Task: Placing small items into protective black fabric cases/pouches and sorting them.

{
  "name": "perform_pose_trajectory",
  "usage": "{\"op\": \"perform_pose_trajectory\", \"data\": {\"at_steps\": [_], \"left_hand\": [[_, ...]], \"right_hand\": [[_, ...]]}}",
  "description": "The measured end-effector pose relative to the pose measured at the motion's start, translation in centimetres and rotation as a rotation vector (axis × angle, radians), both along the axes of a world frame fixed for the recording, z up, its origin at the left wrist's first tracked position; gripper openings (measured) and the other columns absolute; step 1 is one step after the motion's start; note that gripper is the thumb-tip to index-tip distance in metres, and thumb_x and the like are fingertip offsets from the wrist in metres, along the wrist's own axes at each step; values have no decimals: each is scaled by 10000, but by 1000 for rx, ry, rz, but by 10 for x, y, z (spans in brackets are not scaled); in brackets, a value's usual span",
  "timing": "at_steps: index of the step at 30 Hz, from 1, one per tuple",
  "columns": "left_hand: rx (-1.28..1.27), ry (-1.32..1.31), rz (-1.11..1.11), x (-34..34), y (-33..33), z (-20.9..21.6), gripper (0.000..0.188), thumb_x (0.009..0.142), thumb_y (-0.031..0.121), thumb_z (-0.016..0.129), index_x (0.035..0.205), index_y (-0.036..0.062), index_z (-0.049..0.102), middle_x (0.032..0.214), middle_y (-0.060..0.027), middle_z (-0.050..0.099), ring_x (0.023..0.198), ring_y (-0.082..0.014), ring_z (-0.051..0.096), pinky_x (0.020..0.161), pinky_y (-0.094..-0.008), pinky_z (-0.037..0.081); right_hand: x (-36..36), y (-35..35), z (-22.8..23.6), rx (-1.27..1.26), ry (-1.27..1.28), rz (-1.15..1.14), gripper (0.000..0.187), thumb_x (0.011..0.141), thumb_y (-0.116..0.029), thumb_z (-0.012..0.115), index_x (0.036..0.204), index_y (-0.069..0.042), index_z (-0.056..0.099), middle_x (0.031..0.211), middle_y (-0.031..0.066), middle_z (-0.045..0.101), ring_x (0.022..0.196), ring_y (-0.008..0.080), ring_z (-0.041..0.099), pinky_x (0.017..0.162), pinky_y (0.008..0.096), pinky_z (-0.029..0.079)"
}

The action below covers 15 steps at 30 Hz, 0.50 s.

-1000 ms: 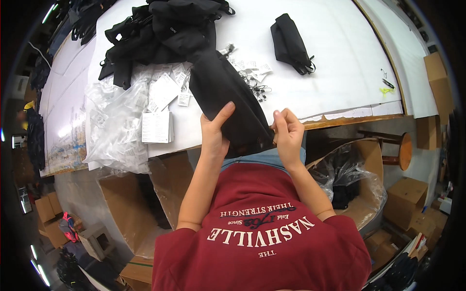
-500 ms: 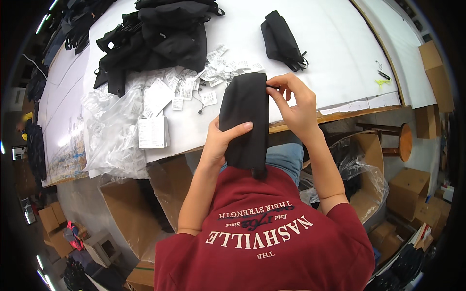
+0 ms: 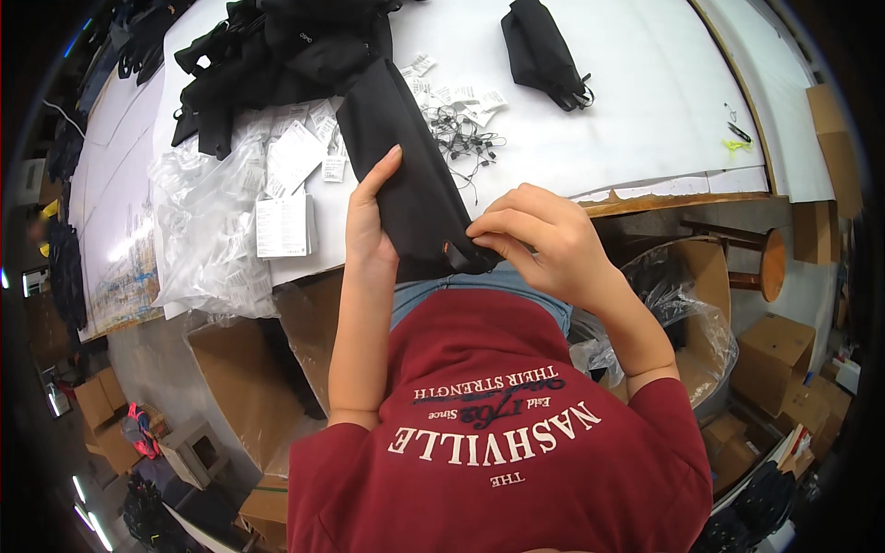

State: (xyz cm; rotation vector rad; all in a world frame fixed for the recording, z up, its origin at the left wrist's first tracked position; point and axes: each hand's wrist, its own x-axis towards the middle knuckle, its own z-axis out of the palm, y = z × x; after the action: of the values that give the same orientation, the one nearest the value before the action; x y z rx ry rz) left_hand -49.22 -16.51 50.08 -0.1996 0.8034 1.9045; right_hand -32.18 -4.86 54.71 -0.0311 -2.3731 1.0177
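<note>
A long black fabric pouch (image 3: 410, 170) slants in front of me, its far end over the table and its near end close to my waist. My left hand (image 3: 373, 207) grips its left side, thumb lying across the top face. At the near right corner, the fingertips of my right hand (image 3: 535, 235) pinch the pouch's edge; any small part between them is hidden. A short black loop with a bit of orange (image 3: 452, 252) shows at that end. Another black pouch (image 3: 544, 55) lies apart on the table, at the far right.
Black pouches (image 3: 304, 55) are heaped on the white table (image 3: 636, 111) at the far left. White tags (image 3: 295, 157) and black strings (image 3: 466, 138) lie nearer. Beside a clear plastic bag (image 3: 207, 221) is a card stack (image 3: 284, 226). Snips (image 3: 738, 132) lie far right.
My right hand has moved from the pouch's far right corner down to its near end. The pouch has tilted, its far end swinging left, and my left hand has shifted left and up.
</note>
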Motion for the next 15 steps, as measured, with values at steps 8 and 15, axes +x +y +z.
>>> {"op": "perform_pose_trajectory", "data": {"at_steps": [8,15], "left_hand": [[69,48,276,16,2,3,375,956,272,524,1223,9,521,1206,-93,588,1121,-219,552,983,-385,424],[235,65,96,59,5,1,465,999,370,422,1346,61,398,1337,-73,479,1230,-220,437,1043,-370,347]], "right_hand": [[9,-9,-2,-136,68,-366,322,733,-115,754,1042,-107,666,1135,85,606,780,204,607,670,312,507],[-18,-26,-36,-216,92,-398,299,769,-112,728,1054,-69,650,1210,102,595,1059,275,604,1000,408,407]]}}
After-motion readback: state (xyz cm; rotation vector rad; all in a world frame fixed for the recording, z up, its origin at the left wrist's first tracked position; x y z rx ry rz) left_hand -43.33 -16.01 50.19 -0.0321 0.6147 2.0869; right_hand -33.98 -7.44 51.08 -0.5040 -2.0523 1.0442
